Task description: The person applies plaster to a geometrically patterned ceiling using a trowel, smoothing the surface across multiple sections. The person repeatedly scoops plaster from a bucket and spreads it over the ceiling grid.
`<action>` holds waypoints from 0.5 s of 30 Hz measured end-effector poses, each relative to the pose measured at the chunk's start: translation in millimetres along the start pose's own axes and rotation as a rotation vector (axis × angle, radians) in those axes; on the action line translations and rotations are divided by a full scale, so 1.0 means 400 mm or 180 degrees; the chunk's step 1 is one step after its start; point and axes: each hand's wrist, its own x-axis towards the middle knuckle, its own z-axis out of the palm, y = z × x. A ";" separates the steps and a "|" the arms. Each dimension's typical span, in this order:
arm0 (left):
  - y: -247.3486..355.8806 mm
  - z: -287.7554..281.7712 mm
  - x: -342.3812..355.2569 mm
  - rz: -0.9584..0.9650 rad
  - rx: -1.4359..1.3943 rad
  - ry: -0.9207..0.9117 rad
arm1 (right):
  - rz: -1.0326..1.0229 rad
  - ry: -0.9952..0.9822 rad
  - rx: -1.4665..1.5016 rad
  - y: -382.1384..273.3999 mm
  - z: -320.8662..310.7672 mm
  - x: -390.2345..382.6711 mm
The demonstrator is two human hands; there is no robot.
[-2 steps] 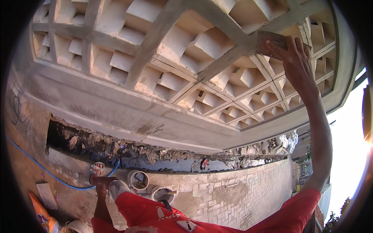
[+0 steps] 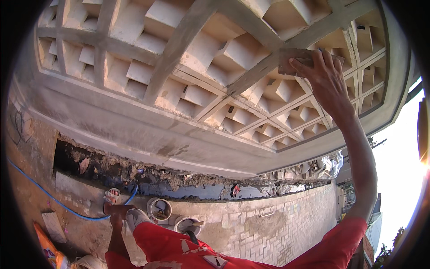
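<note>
My right hand [image 2: 329, 78], on a raised arm, is closed on a flat, rectangular grey-brown float [image 2: 295, 62]. The float lies against a grey mortar band of the breeze-block wall [image 2: 255, 71], close to a crossing of the bands. Around it are pale blocks with square, stepped hollows; some bands look smoothly plastered, while lower ones show narrow joints. My left arm hangs at the lower left. My left hand [image 2: 116, 218] rests by my bent knee, its fingers too small and dark to make out.
A ditch with dark water [image 2: 201, 188] runs along the wall's foot. Two buckets [image 2: 159, 209] stand beside me on the paving; one has a handled tool in it. A blue hose [image 2: 67, 207] curves at left, near an orange bag [image 2: 49, 251]. Rubble [image 2: 313, 168] lies farther right.
My right hand has moved left and slightly down along the wall, taking the float with it. The left hand and the buckets have not visibly moved.
</note>
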 end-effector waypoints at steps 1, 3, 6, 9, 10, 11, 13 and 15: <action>-0.002 0.001 0.013 -0.0018 0.0066 -0.0086 | -0.0086 -0.0122 0.0050 -0.036 0.027 -0.006; -0.065 -0.002 0.049 -0.0101 0.0117 -0.0130 | -0.0182 -0.0147 0.0079 -0.052 0.045 0.010; -0.114 0.003 0.106 0.0532 0.0641 -0.0137 | -0.0047 -0.0030 -0.0129 0.026 0.019 0.028; -0.126 0.008 0.105 0.0595 0.0374 0.0214 | 0.0240 0.0100 -0.0278 0.126 -0.028 0.019; -0.109 0.001 0.112 0.0735 0.0355 0.0260 | 0.0306 0.0077 -0.0203 0.121 -0.024 -0.004; -0.074 -0.012 0.094 0.1059 0.0430 0.0253 | 0.0342 0.0120 -0.0122 0.097 -0.021 -0.006; -0.079 -0.029 0.108 0.1413 0.1137 -0.0028 | 0.0267 0.0072 0.0173 0.038 -0.021 0.008; -0.061 -0.054 0.140 0.2599 0.2892 -0.0387 | 0.0025 0.0046 0.0319 -0.043 0.031 0.001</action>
